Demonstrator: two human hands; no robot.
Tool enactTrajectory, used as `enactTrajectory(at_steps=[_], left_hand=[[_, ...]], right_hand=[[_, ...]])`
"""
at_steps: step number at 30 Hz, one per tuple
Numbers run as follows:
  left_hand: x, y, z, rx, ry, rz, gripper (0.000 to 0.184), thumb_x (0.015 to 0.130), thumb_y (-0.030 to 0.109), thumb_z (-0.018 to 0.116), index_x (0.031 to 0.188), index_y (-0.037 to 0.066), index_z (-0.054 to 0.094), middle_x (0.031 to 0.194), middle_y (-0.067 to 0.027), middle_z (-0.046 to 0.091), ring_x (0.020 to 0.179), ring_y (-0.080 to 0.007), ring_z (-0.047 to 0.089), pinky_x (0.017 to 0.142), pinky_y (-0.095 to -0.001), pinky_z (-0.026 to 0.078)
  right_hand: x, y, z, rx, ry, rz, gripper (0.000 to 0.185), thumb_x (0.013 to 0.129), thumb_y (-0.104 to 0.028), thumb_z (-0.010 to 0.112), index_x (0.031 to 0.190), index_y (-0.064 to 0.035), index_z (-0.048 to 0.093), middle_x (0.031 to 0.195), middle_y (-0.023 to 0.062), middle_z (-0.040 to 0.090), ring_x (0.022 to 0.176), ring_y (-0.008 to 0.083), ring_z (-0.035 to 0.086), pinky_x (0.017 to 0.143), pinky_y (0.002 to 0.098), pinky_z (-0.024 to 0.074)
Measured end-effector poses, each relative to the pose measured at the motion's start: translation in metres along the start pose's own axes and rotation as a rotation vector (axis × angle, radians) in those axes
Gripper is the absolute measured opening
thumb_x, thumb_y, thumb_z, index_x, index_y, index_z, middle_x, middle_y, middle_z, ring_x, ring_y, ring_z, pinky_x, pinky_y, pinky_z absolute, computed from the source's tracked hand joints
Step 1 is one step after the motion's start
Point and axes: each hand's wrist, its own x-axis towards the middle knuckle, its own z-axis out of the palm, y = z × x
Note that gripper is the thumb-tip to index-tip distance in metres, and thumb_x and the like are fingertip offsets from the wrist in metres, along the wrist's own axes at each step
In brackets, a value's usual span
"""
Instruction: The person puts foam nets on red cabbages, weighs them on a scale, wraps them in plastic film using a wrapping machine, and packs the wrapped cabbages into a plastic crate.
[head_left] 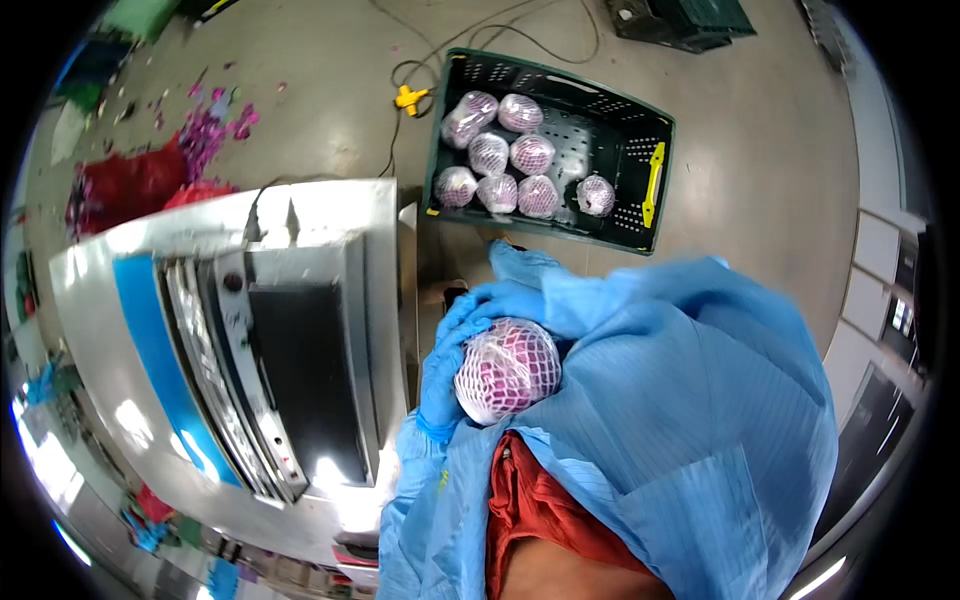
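A red cabbage (508, 371) in a white net and shiny clear film is held close against my blue work coat. My left hand (441, 385), in a blue glove, is wrapped round its left side. Across the top of the cabbage curls my right hand (496, 303), also gloved in blue. The two hands meet at its upper left, where some fingers overlap and are partly hidden. Ahead on the floor is a dark green crate (545, 232), holding several wrapped cabbages (489, 154) like this one.
At my left stands a metal table (90, 290) bearing a wrapping machine with a dark plate (308, 375) and a blue strip (170, 370). A cable with a yellow connector (410, 99) lies by the crate. Purple leaf scraps (208, 135) litter the floor beyond the table.
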Motion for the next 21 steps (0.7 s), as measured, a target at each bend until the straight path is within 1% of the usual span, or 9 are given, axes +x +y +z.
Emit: enactTrajectory(at_steps=[3,5,7,11,12,13,15,18,21], left_hand=[[0.048,-0.034,0.016,-0.521,0.181,-0.463,0.048,0.095,0.033,0.045,0.126,-0.003,0.053,0.130,-0.0154,0.054,0.122,-0.0284,0.050,0.106,-0.0389,0.036],[0.100,-0.077,0.024,-0.502,0.182,-0.516,0.043,0.098,0.028,0.042,0.126,-0.002,0.053,0.123,-0.0143,0.059,0.112,-0.0230,0.057,0.101,-0.0353,0.042],[0.152,-0.130,0.031,-0.639,0.234,-0.743,0.046,0.099,0.033,0.041,0.128,-0.001,0.052,0.125,-0.0137,0.058,0.114,-0.0230,0.056,0.100,-0.0344,0.043],[0.264,-0.243,0.039,-0.405,0.180,-0.635,0.061,0.097,0.044,0.045,0.137,-0.001,0.042,0.136,-0.0136,0.050,0.121,-0.0226,0.050,0.105,-0.0311,0.036],[0.283,-0.199,0.064,-0.008,0.236,-0.622,0.058,0.094,0.048,0.050,0.141,0.014,0.042,0.139,-0.0041,0.046,0.127,-0.0188,0.042,0.103,-0.0391,0.037],[0.295,-0.202,0.067,0.140,0.249,-0.659,0.062,0.091,0.047,0.056,0.143,0.017,0.041,0.141,-0.0010,0.044,0.131,-0.0165,0.036,0.105,-0.0412,0.032],[0.301,-0.245,0.054,0.141,0.163,-0.459,0.052,0.093,0.032,0.059,0.132,-0.002,0.050,0.135,-0.0124,0.051,0.124,-0.0225,0.048,0.109,-0.0305,0.030],[0.274,-0.235,0.047,0.006,0.208,-0.616,0.037,0.093,0.028,0.061,0.126,0.011,0.060,0.123,-0.0020,0.059,0.109,-0.0107,0.053,0.085,-0.0242,0.045],[0.231,-0.246,0.008,-0.080,0.125,-0.563,0.037,0.095,0.028,0.054,0.124,0.005,0.059,0.118,-0.0049,0.063,0.104,-0.0173,0.060,0.093,-0.0326,0.046]], right_hand=[[-0.075,-0.011,-0.053,-0.792,0.150,-0.258,0.056,0.073,-0.019,0.077,0.122,-0.0039,0.054,0.127,0.0170,0.054,0.120,0.0238,0.051,0.098,0.0327,0.0421],[-0.097,0.003,-0.091,-0.614,0.312,-0.143,0.063,0.075,-0.020,0.075,0.130,-0.0046,0.049,0.131,0.0175,0.051,0.125,0.0251,0.048,0.102,0.0344,0.0395],[-0.103,0.053,-0.127,0.117,0.422,0.031,0.066,0.078,-0.020,0.073,0.136,-0.0039,0.043,0.133,0.0166,0.050,0.125,0.0256,0.048,0.105,0.0372,0.0380],[-0.111,0.121,-0.232,0.962,0.621,0.090,0.055,0.083,-0.021,0.067,0.130,0.0016,0.049,0.127,0.0145,0.057,0.115,0.0254,0.057,0.103,0.0414,0.0432],[-0.106,0.140,-0.259,1.041,0.737,0.087,0.051,0.083,-0.025,0.068,0.125,0.0004,0.053,0.123,0.0140,0.059,0.114,0.0251,0.058,0.102,0.0429,0.0448],[-0.102,0.159,-0.291,0.959,0.783,0.074,0.049,0.085,-0.029,0.066,0.124,-0.0022,0.054,0.121,0.0131,0.061,0.109,0.0250,0.061,0.101,0.0433,0.0454],[-0.105,0.223,-0.353,1.206,0.858,0.115,0.057,0.087,-0.041,0.060,0.131,-0.0059,0.050,0.130,0.0137,0.055,0.118,0.0299,0.054,0.104,0.0485,0.0405],[-0.076,0.264,-0.410,1.319,1.104,0.082,0.060,0.089,-0.052,0.052,0.132,-0.0095,0.051,0.131,0.0121,0.055,0.119,0.0315,0.053,0.103,0.0505,0.0410],[-0.061,0.307,-0.437,1.351,1.227,0.121,0.070,0.084,-0.064,0.050,0.136,-0.0174,0.048,0.137,0.0104,0.050,0.122,0.0347,0.049,0.101,0.0574,0.0391]])
